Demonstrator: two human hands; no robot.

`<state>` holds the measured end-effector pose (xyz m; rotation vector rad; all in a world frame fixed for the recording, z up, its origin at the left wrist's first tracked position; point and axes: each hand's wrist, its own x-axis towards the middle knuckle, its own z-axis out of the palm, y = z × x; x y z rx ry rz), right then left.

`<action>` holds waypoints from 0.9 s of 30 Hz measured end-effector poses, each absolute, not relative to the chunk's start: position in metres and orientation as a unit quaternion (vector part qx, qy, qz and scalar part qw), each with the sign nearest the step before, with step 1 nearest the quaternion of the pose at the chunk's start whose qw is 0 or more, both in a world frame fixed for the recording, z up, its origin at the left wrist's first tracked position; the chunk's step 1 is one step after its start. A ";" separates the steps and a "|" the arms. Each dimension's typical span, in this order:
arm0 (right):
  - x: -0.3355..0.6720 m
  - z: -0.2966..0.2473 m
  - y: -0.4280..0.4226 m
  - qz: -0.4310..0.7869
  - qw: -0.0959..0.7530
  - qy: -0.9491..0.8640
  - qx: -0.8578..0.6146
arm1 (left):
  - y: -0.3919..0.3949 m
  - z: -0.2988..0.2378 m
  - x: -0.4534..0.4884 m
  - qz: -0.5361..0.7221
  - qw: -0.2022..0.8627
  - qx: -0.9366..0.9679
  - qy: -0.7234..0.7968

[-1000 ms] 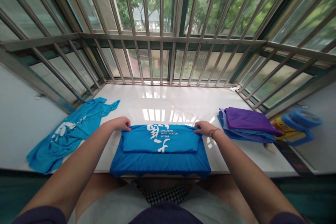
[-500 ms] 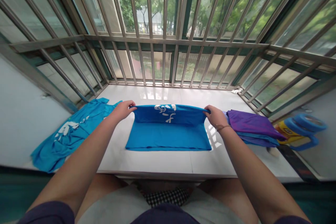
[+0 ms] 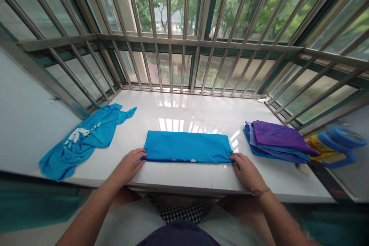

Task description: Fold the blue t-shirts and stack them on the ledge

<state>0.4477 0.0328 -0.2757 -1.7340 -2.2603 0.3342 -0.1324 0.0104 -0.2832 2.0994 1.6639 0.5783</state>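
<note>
A blue T-shirt [image 3: 187, 146] lies folded into a long flat strip on the white sill [image 3: 178, 113], a trace of white print showing at its near edge. My left hand [image 3: 128, 165] pinches the strip's near left corner. At the near right corner my right hand [image 3: 246, 169], with a thin bracelet at the wrist, grips the cloth in the same way. Both hands rest low on the sill near its front edge.
An unfolded light-blue T-shirt [image 3: 83, 138] with white print sprawls at the left. A stack of folded purple and blue garments [image 3: 275, 140] sits at the right. Beyond it stand blue and yellow objects [image 3: 331, 148]. Metal window bars [image 3: 184, 38] enclose the sill's back and sides.
Both hands lifted the shirt's far edge, then brought it toward me and down. The printed side is now folded under, and the shirt lies as a narrow strip.
</note>
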 end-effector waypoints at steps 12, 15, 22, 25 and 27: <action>0.396 -0.277 0.050 0.081 0.024 -0.608 -0.790 | 0.030 -0.274 -0.108 0.230 0.243 0.603 0.724; 0.412 -0.261 0.055 0.100 0.051 -0.553 -0.826 | 0.017 -0.277 -0.096 0.257 0.330 0.584 0.696; 0.401 -0.202 0.068 0.059 0.265 -0.469 -0.841 | -0.022 -0.289 -0.063 0.301 0.457 0.531 0.647; 0.348 -0.196 0.066 0.050 0.336 -0.562 -0.754 | -0.027 -0.292 -0.051 0.357 0.517 0.455 0.631; 0.301 -0.204 0.058 0.064 0.366 -0.653 -0.660 | -0.027 -0.294 -0.043 0.398 0.558 0.395 0.612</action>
